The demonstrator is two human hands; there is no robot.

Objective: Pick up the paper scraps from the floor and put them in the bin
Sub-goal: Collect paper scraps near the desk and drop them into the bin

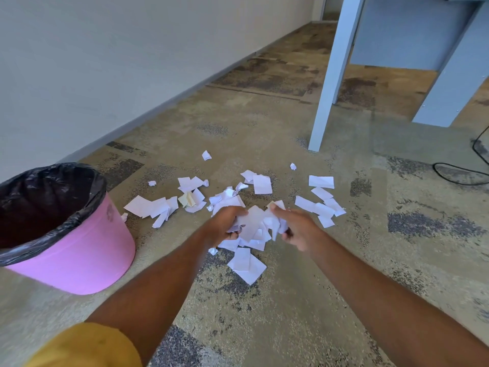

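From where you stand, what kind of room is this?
Probably an office: patterned carpet tiles, a pale blue desk leg, a black cable trailing across the floor, and a lined pink bin.

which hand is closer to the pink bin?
Left. The left hand is right of the pink bin, across a strip of carpet; the right hand is farther right, past the held paper scraps.
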